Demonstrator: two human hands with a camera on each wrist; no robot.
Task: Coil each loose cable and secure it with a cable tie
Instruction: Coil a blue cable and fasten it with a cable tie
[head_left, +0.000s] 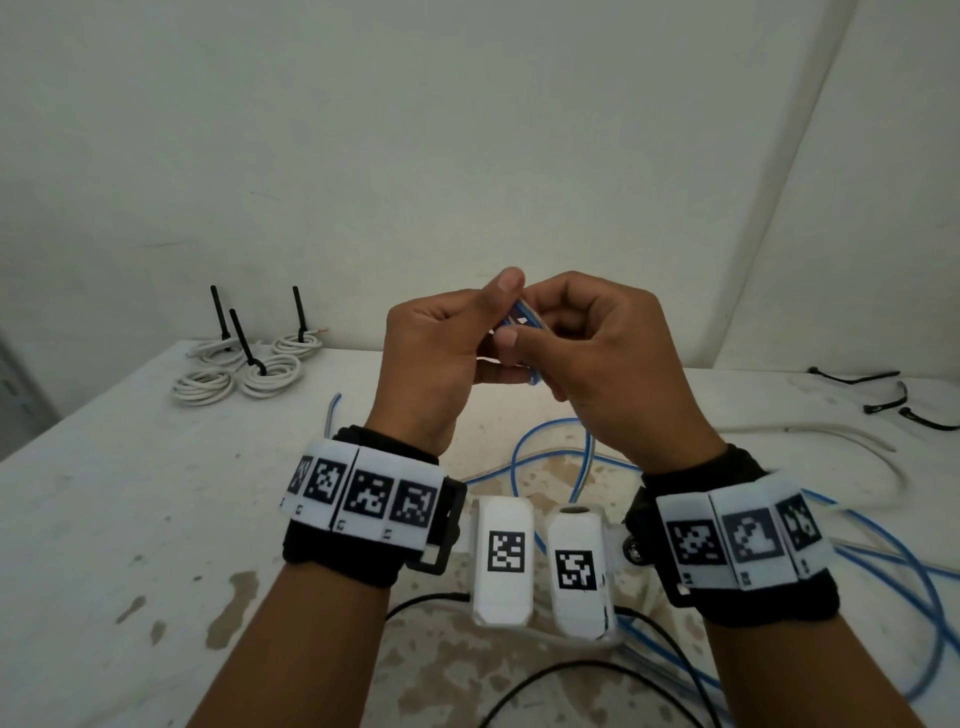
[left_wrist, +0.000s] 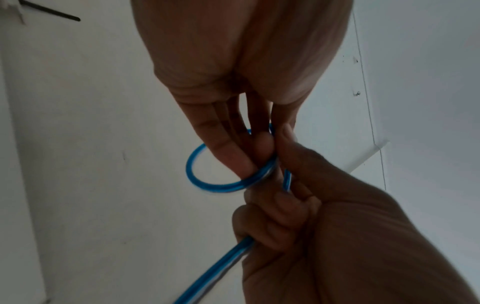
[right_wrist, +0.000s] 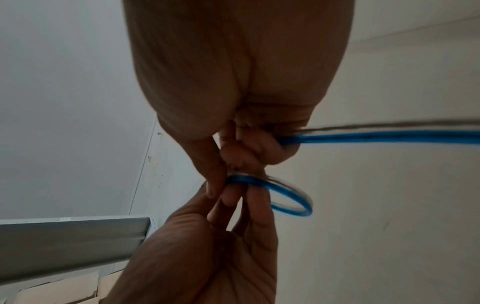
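A thin blue-and-white cable (head_left: 523, 323) is held up over the table between both hands. My left hand (head_left: 496, 319) pinches a small loop of it (left_wrist: 207, 185) between thumb and fingers. My right hand (head_left: 524, 358) presses its thumb on that loop, its other fingers curled round the cable (right_wrist: 389, 136), which runs out of the fist. The rest of the blue cable (head_left: 587, 457) lies loose on the table below and to the right. In the right wrist view, the loop (right_wrist: 293, 197) sticks out beside the left hand's fingers (right_wrist: 233, 205).
Several coiled white cables (head_left: 244, 369) with black ties standing up lie at the back left. A loose white cable (head_left: 831, 434) and a few black cable ties (head_left: 883, 400) lie at the right. A black cord (head_left: 545, 675) crosses the stained white table (head_left: 130, 519) near me.
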